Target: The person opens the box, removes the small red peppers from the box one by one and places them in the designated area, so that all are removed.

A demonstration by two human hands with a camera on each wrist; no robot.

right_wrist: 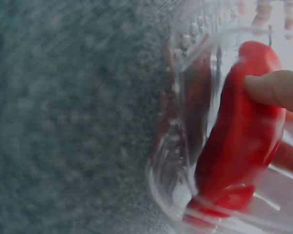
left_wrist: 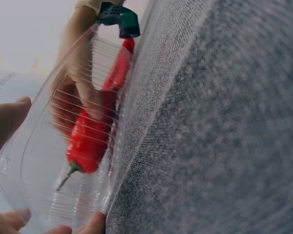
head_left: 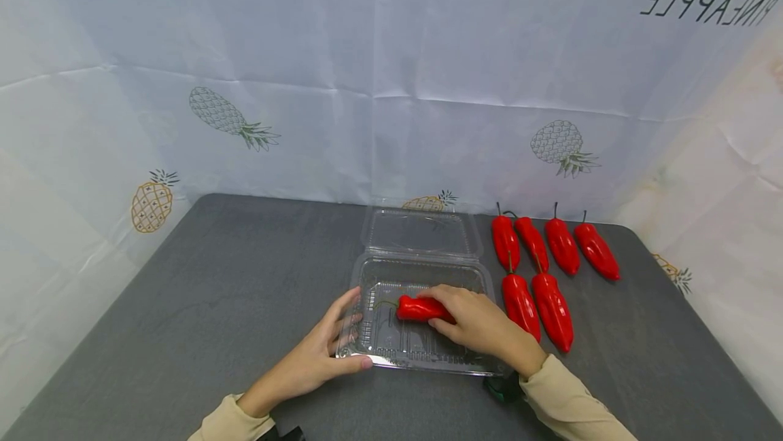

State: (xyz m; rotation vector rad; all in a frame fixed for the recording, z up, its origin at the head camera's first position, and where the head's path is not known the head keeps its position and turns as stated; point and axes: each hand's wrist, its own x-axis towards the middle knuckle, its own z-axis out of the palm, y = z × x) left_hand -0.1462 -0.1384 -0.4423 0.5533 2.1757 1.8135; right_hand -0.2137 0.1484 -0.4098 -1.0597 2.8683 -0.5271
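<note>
A clear plastic clamshell container (head_left: 422, 361) lies on the table, its hinged lid (head_left: 422, 232) folded back toward the wall. My left hand (head_left: 315, 356) holds the container's near left corner, thumb along the front edge and fingers by the left side. Inside the base, my right hand (head_left: 474, 319) grips a red pepper (head_left: 417, 308) between thumb and fingers. The pepper lies crosswise with its green stem pointing left; the hand covers its other end in the head view. Through the clear wall, the left wrist view shows the pepper (left_wrist: 88, 146) low in the base.
Several more red peppers (head_left: 553, 312) lie in two rows on the grey table (head_left: 245, 278), right of the container. A white cloth with pineapple prints (head_left: 342, 121) hangs behind the table.
</note>
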